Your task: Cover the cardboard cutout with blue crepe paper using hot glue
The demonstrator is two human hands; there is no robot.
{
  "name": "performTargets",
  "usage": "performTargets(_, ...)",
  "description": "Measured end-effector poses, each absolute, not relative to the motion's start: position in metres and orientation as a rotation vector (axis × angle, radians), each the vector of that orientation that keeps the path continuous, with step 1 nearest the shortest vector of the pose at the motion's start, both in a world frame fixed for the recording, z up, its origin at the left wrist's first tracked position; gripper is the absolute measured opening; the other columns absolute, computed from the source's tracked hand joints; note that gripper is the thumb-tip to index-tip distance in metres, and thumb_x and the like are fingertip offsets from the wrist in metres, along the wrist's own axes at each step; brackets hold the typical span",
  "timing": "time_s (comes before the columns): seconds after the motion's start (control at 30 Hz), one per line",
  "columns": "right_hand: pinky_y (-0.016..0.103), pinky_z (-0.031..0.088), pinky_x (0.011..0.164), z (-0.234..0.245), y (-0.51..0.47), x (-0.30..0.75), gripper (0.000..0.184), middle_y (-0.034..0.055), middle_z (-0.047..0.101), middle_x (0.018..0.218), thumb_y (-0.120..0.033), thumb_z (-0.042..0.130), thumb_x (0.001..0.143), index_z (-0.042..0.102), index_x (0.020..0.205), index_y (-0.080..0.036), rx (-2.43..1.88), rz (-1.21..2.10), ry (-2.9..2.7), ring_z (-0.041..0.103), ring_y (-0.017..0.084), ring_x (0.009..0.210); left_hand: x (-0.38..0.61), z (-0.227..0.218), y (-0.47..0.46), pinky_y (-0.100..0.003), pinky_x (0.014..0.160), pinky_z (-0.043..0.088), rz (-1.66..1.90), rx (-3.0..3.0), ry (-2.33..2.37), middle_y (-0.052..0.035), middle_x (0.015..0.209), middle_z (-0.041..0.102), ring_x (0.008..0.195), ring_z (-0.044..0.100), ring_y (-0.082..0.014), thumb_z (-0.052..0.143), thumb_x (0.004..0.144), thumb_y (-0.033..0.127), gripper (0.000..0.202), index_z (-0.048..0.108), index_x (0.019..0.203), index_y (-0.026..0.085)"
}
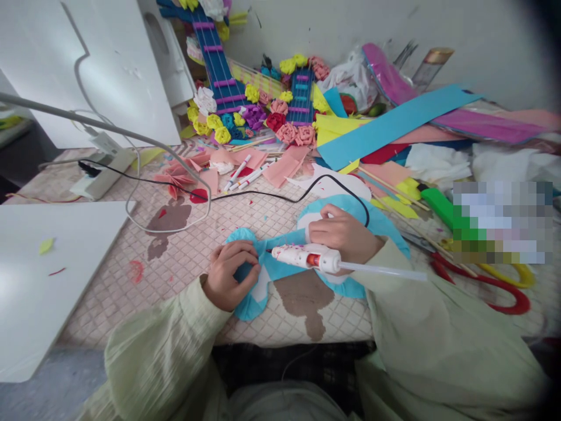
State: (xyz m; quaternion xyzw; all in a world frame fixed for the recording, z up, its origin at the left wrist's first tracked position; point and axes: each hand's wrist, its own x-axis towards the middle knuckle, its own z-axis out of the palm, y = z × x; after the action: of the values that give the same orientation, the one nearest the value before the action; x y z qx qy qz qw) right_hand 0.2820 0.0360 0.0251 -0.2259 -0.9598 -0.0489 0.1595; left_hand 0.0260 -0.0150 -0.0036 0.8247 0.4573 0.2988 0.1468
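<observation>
White glue gun [293,256] — one, in right hand [344,235].

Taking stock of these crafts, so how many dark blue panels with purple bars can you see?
2. The longer panel is at the back, left of centre; the shorter panel is to its right, beside paper flowers. Others could be hidden.
</observation>
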Motion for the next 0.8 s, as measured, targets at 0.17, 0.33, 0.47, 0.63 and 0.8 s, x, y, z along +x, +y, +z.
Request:
performTargets(0.17, 0.031, 0.025, 0.064, 0.029, 0.033, 0.278, 0.016, -0.0006, 0.046, 0.058, -0.025, 0.040, 0.070, 0.044, 0.056, -0.018, -0.718, -0.124, -2.782, 0.029, 0.011, 0.053, 0.026, -0.003, -0.015, -0.043, 0.082, 0.038, 0.857, 2.383, 1.320, -0.0039, 0.084, 0.064, 0.091, 0.059, -0.0224, 0.051, 0.077, 0.023, 0.011, 0.058, 0.070, 0.019)
performTargets(0.33, 0.031, 0.021, 0.063, 0.035, 0.029, 0.273, 0.014, -0.0011, 0.044, 0.057, -0.026, 0.042, 0.066, 0.043, 0.054, -0.019, -0.812, -0.083, -2.805, 0.026, 0.011, 0.052, 0.027, -0.003, -0.015, -0.041, 0.082, 0.039, 0.847, 2.388, 1.319, -0.0038, 0.083, 0.064, 0.092, 0.059, -0.0216, 0.050, 0.077, 0.024, 0.012, 0.057, 0.070, 0.019)
performTargets(0.47, 0.032, 0.019, 0.062, 0.041, 0.026, 0.269, 0.016, -0.0008, 0.044, 0.056, -0.027, 0.041, 0.067, 0.044, 0.053, -0.019, -0.862, -0.065, -2.809, 0.024, 0.011, 0.051, 0.027, -0.002, -0.015, -0.041, 0.082, 0.038, 0.829, 2.387, 1.331, -0.0042, 0.084, 0.064, 0.091, 0.058, -0.0218, 0.049, 0.077, 0.024, 0.013, 0.058, 0.070, 0.019)
performTargets(0.63, 0.033, 0.018, 0.061, 0.044, 0.022, 0.266, 0.022, 0.0003, 0.046, 0.056, -0.024, 0.039, 0.073, 0.046, 0.053, -0.018, -0.908, -0.123, -2.792, 0.024, 0.011, 0.050, 0.027, -0.002, -0.015, -0.041, 0.081, 0.038, 0.839, 2.387, 1.325, -0.0049, 0.084, 0.064, 0.091, 0.058, -0.0220, 0.049, 0.077, 0.023, 0.013, 0.058, 0.070, 0.018)
performTargets(0.8, 0.033, 0.018, 0.060, 0.048, 0.023, 0.272, 0.021, 0.0004, 0.047, 0.054, -0.025, 0.042, 0.071, 0.046, 0.052, -0.018, -0.928, -0.138, -2.777, 0.032, 0.011, 0.051, 0.027, -0.003, -0.015, -0.042, 0.082, 0.037, 0.833, 2.369, 1.336, -0.0043, 0.085, 0.064, 0.092, 0.058, -0.0223, 0.049, 0.077, 0.023, 0.012, 0.058, 0.070, 0.019)
